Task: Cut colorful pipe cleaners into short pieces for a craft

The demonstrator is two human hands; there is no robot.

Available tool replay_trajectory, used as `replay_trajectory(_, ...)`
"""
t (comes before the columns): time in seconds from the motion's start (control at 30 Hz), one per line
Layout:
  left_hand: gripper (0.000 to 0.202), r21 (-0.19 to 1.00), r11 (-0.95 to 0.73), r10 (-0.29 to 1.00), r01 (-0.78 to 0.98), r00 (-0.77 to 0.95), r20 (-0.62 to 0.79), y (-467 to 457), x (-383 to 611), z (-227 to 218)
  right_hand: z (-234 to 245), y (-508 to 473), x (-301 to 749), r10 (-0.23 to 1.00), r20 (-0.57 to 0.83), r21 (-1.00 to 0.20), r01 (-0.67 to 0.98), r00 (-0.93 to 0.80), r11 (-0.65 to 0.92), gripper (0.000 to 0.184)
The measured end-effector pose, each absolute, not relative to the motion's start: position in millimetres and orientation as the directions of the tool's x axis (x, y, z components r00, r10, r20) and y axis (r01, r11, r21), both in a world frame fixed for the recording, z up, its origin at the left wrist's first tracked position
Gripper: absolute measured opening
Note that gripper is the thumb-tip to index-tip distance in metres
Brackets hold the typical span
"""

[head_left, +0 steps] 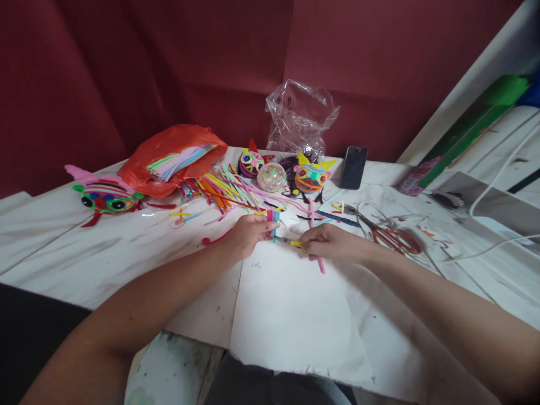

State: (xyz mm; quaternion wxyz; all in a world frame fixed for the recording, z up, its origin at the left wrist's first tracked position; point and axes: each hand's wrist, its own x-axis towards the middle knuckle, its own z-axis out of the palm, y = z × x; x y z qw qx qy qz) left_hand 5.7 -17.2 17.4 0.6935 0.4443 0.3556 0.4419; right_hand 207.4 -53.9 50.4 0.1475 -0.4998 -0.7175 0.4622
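My left hand (248,233) pinches a small striped piece of pipe cleaners (273,220) in pink, purple, blue and green. In my right hand (324,241) is a slim yellow-handled tool with a grey metal end (289,242); its exact kind is too small to tell. Its tip meets the lower edge of the striped piece, or lies just beside it. A pink pipe cleaner (322,265) runs beneath my right hand. Both hands are above the upper part of a white paper sheet (291,315).
Loose pipe cleaners (223,188) spill from a red plastic bag (169,140). Decorated animal heads (109,197) stand left and at the back, near a clear ball (271,177). To the right are orange-handled scissors (394,239), white cables (464,256) and a phone (353,167).
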Motion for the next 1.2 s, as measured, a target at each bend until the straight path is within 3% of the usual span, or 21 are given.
replay_trajectory(0.7, 0.028, 0.935, 0.254, 0.891, -0.249, 0.436, -0.126, -19, 4, 21, 62, -60, 207, 0.842, -0.308, -0.738, 0.669, -0.443, 0.083, 0.020)
replay_trajectory(0.87, 0.025, 0.938, 0.243, 0.888, -0.248, 0.445, -0.113, -17, 3, 19, 59, -63, 204, 0.856, -0.265, -0.711, 0.689, -0.444, 0.138, 0.019)
replay_trajectory(1.0, 0.023, 0.943, 0.225, 0.901, -0.247, 0.421, -0.104, -16, 3, 17, 54, -64, 200, 0.881, -0.171, -0.599, 0.757, -0.441, 0.263, 0.022)
replay_trajectory(1.2, 0.021, 0.938, 0.202, 0.923, -0.283, 0.375, -0.086, -17, 5, 17, 53, -70, 197, 0.850, 0.048, -0.278, 0.810, -0.525, 0.517, 0.019)
